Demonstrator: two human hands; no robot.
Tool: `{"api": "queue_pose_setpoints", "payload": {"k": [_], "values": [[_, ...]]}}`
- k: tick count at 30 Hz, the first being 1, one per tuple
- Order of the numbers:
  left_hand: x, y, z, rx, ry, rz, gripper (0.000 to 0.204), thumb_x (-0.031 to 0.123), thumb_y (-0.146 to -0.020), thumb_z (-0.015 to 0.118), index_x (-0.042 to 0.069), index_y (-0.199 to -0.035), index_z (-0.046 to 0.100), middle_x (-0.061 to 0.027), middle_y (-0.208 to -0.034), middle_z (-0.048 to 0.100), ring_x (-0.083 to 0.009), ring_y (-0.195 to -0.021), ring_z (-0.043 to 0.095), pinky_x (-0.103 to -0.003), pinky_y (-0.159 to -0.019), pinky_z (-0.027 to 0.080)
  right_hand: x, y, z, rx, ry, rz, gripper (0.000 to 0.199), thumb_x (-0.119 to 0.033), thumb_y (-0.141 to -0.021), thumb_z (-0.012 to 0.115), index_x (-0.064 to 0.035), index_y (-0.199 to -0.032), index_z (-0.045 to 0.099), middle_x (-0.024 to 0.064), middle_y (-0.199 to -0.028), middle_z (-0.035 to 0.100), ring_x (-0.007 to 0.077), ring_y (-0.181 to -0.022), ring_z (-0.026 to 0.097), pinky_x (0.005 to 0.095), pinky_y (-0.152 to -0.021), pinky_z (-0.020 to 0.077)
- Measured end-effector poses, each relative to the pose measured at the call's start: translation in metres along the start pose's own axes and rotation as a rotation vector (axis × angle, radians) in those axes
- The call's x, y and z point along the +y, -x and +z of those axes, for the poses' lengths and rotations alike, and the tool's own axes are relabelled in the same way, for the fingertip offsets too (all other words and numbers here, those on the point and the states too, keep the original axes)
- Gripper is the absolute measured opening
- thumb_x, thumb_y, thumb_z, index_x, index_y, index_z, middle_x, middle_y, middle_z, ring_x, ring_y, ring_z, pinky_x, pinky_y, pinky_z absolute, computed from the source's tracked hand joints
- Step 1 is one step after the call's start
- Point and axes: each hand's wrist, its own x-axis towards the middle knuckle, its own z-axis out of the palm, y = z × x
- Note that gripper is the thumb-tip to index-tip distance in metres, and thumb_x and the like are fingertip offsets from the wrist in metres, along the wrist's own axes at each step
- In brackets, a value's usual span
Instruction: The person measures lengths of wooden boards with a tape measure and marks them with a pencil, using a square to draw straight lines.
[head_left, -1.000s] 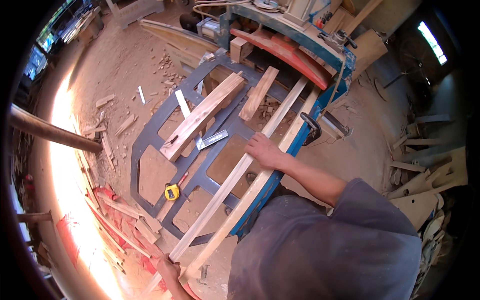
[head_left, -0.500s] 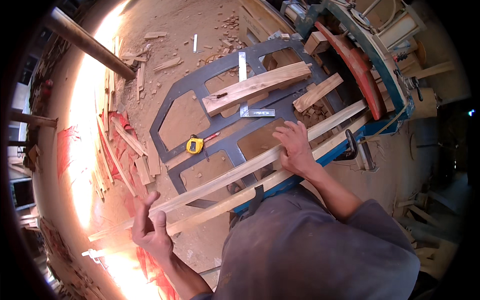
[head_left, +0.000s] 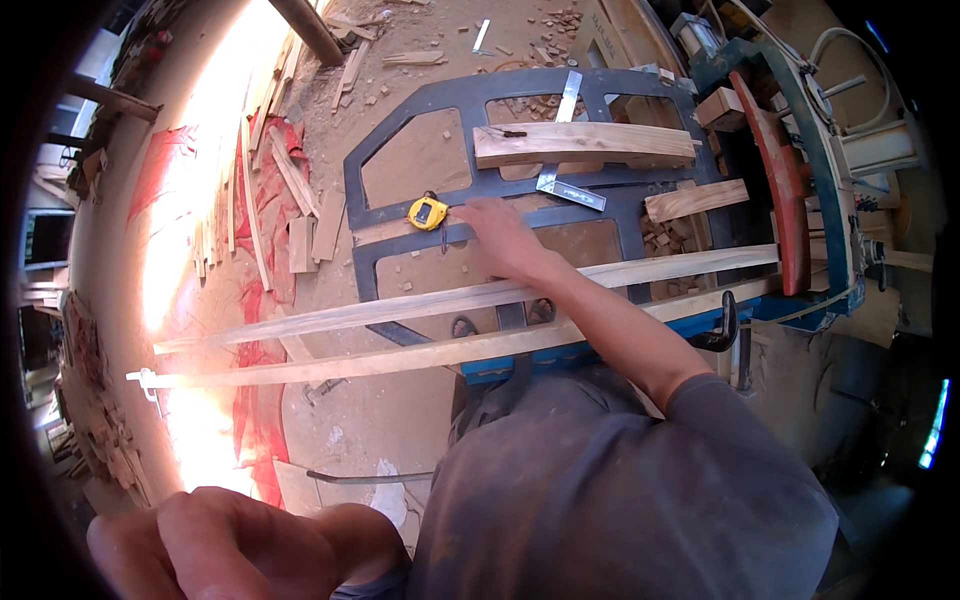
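Sawdust floor; tape measure just left of right hand.

Red curved beam, metal square, scattered offcuts on sawdust floor

Sawdust-strewn dirt floor, harsh sunlight glare along the left, red sheet under scattered wood offcuts, dark pole at top, blue machine on the right, shadowed clutter at the left edge.
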Motion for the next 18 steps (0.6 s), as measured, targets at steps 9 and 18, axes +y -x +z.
{"api": "queue_pose_setpoints", "payload": {"k": [9,18], "values": [[0.003,0.036,0.072,0.187,-0.064,-0.036,0.033,0.013,-0.107,0.056,0.017,-0.139,0.063,0.0044,-0.106,0.064,-0.0078,-0.090,0.058,-0.031,-0.091,0.048,-0.006,-0.049,0.048,-0.026,0.123,-0.069,0.067,0.000,-0.080,0.069,-0.0170,-0.144,0.060,0.0228,-0.151,0.049,0.0430,-0.138,0.048,0.0482,-0.116,0.0418],[-0.027,0.104,0.042,0.364,-0.250,-0.069,0.052,0.030,-0.106,0.061,0.003,-0.150,0.052,-0.0190,-0.099,0.071,-0.0299,-0.082,0.068,-0.049,-0.090,0.056,-0.010,-0.073,0.066,-0.081,0.156,-0.058,0.051,-0.003,-0.077,0.073,-0.0130,-0.127,0.068,0.0214,-0.125,0.057,0.0407,-0.121,0.055,0.0475,-0.102,0.0483]]}}
